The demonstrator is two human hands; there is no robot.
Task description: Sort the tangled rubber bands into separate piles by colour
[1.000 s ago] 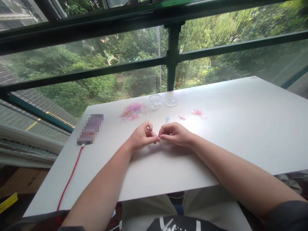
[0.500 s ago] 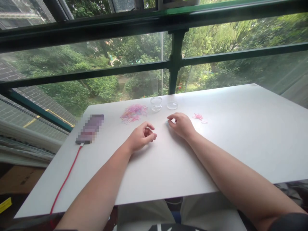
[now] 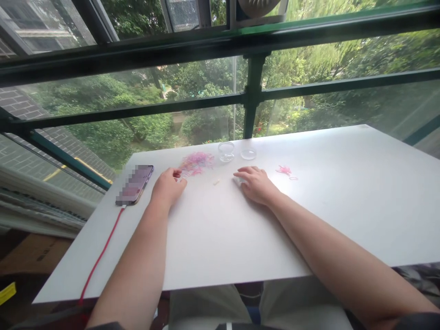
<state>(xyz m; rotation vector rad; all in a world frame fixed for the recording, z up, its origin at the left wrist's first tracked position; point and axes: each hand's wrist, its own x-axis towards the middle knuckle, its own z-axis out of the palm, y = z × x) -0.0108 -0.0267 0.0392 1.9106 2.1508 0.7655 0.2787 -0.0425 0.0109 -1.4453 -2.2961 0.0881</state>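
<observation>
My left hand (image 3: 167,189) is at the near left edge of a pile of thin pink, purple and pale elastic bands (image 3: 197,162). Its fingers are curled, with a gap between them and the thumb. My right hand (image 3: 257,184) lies palm down on the table with the fingers stretched out. Something small and pale greenish shows under its fingertips, too small to name. Between the hands lies a small cream-coloured piece (image 3: 216,182). Beyond the right hand, to its right, is a small group of pink bands (image 3: 283,170), with a single band (image 3: 293,178) beside it.
A clear round container (image 3: 226,151) and a clear shallow lid or dish (image 3: 248,153) stand at the far edge of the white table (image 3: 220,247). A phone (image 3: 135,185) with a red cable (image 3: 103,250) lies on the left. Green railing (image 3: 254,91) and windows border the table.
My left hand has moved left, from the middle to the pile of bands. The right hand's fingers have gone from a pinch to stretched out. The cream-coloured piece now shows between the hands.
</observation>
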